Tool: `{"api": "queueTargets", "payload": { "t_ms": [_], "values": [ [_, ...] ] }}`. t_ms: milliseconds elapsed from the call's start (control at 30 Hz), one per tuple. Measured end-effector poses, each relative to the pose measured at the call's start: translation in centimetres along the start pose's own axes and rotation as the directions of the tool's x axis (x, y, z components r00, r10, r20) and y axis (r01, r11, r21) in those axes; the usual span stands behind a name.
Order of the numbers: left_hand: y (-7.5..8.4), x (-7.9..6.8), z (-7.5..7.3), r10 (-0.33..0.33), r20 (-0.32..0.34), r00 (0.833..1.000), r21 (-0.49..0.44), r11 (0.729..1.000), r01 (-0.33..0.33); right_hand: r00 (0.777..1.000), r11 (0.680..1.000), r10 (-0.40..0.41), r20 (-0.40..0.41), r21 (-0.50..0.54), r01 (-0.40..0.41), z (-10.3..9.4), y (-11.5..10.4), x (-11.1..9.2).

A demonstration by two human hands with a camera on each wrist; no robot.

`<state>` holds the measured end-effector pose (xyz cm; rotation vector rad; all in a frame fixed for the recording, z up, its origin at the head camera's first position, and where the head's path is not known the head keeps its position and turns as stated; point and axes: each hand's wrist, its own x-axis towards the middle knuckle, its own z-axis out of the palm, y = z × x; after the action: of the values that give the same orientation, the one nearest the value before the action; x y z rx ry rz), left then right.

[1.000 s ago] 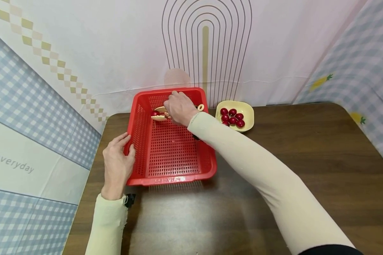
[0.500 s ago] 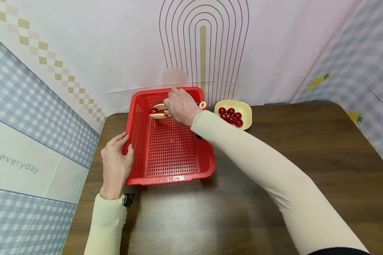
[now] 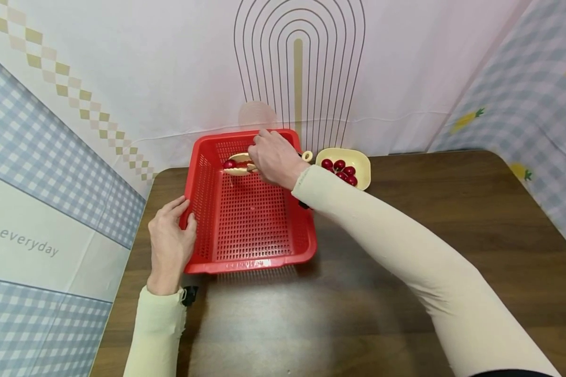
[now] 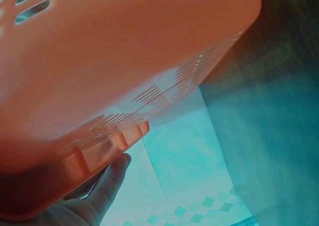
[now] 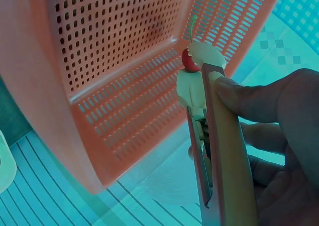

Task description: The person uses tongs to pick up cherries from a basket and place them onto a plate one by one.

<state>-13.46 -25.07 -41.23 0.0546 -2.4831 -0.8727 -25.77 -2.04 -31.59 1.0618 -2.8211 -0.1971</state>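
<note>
My right hand (image 3: 277, 158) grips a pair of cream tongs (image 3: 239, 172) over the far part of a red plastic basket (image 3: 250, 266). Between the tong tips is a dark red cherry (image 3: 229, 164). In the right wrist view its green stem (image 5: 193, 27) sticks out past the scalloped tips, and my thumb presses along one arm of the tongs. At the basket's left side, my left hand (image 3: 170, 243) holds the rim with fingers and thumb. In the left wrist view the basket wall hides part of that hand.
A small pale yellow dish (image 3: 364, 166) with several cherries (image 3: 339, 164) stands to the right of the basket, partly behind my right forearm. Everything rests on a dark wooden table (image 3: 405, 209). A patterned cloth backdrop (image 3: 193, 68) rises directly behind the table's far edge.
My right hand has shifted slightly to the right with the tongs and cherry, still above the basket. My left hand keeps its place on the rim. The head view has shifted a little.
</note>
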Motion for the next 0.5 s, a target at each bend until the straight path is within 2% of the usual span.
{"api": "queueTargets", "payload": {
  "t_ms": [267,500],
  "values": [
    [0.0,0.0,-0.1,-0.006,0.006,1.000,-0.004,1.000,0.006,0.999,1.000,-0.011,-0.051,-0.009,0.010,-0.3,0.2,-1.0],
    [0.0,0.0,-0.2,-0.009,0.008,1.000,-0.012,1.000,0.009,0.998,1.000,-0.008,-0.060,0.011,0.009,-0.4,0.4,-1.8]
  ]
}}
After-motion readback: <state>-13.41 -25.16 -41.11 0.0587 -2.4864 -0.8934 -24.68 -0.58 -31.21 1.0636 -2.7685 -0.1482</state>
